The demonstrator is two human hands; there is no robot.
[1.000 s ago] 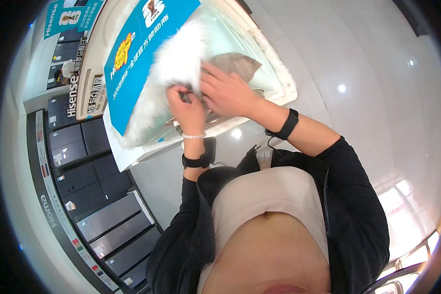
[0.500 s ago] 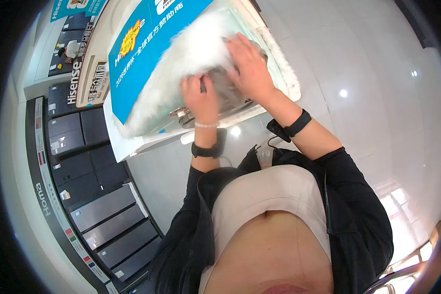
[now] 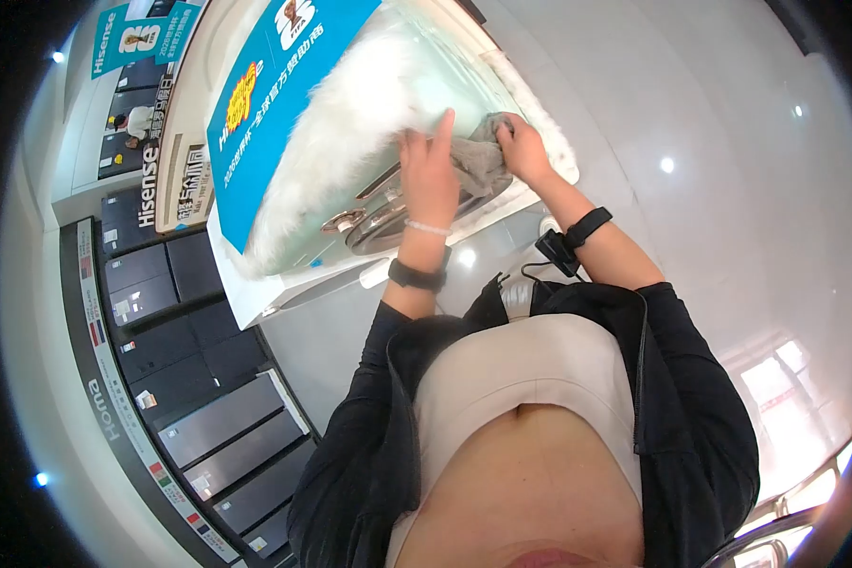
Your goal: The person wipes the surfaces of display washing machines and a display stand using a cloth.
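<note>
My right hand (image 3: 524,153) grips one end of a crumpled grey cloth (image 3: 483,168), its fingers closed on the bunched fabric. The cloth lies over the right part of a dark, rounded, metal-rimmed piece (image 3: 379,232) on a white appliance. My left hand (image 3: 431,180) is just left of the cloth, above that piece, with its fingers stretched out and partly apart. Its fingertips reach toward a pale green glossy surface (image 3: 437,66). White fluffy fur (image 3: 336,118) lies beside the left hand. Left of the hand sits a small shiny metal fitting (image 3: 343,221).
A blue printed sign (image 3: 256,142) stands behind the fur. Dark appliances (image 3: 199,355) line the left wall below a labelled strip. Glossy floor tiles (image 3: 672,114) spread to the right. A person (image 3: 140,121) is visible far off at upper left.
My right hand has moved right and down, now gripping the cloth's end. My left hand has moved right and its fingers have straightened. More of the pale green surface and rounded piece shows.
</note>
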